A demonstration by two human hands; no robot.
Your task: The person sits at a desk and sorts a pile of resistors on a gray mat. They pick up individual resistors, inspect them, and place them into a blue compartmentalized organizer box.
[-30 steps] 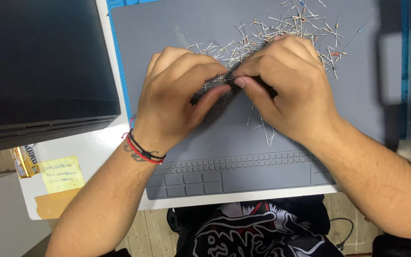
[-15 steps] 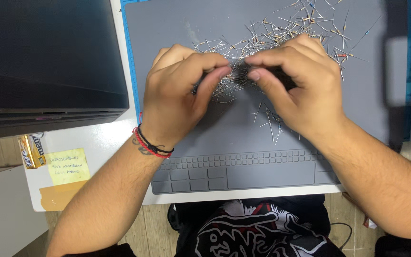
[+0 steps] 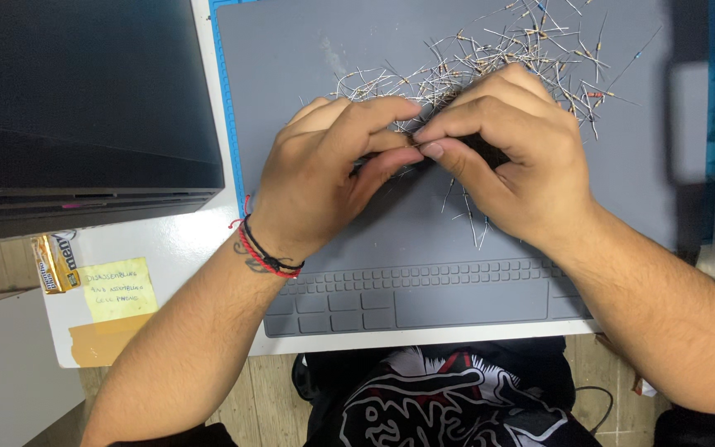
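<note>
A white table top (image 3: 167,248) carries a large dark flat-topped box (image 3: 84,108) on its left side and a grey silicone work mat (image 3: 308,50) with moulded tray compartments along its near edge, which fills the middle and right. A blue edge (image 3: 227,108) shows along the mat's left side.

Both forearms come in from below and meet over the middle of the mat. The left hand (image 3: 324,178) lies palm down, knuckles up, with red and black cord bracelets (image 3: 265,255) around its wrist. Its thumb and forefinger are pressed together at the tips on a thin wire-legged component, mostly hidden by the fingers. The right hand (image 3: 511,157) arches over from the other side, its fingers curled and its thumb and forefinger pinched shut against the same spot, touching the left fingertips.

Just beyond the hands, a loose heap of small resistors with thin silver wire leads (image 3: 498,50) spreads across the mat's far part; a few strays (image 3: 473,219) lie under the right hand.

On the table's near left corner sit a yellow sticky note (image 3: 119,290), a strip of tan tape (image 3: 105,341), and a small gold sweet wrapper (image 3: 53,263).
</note>
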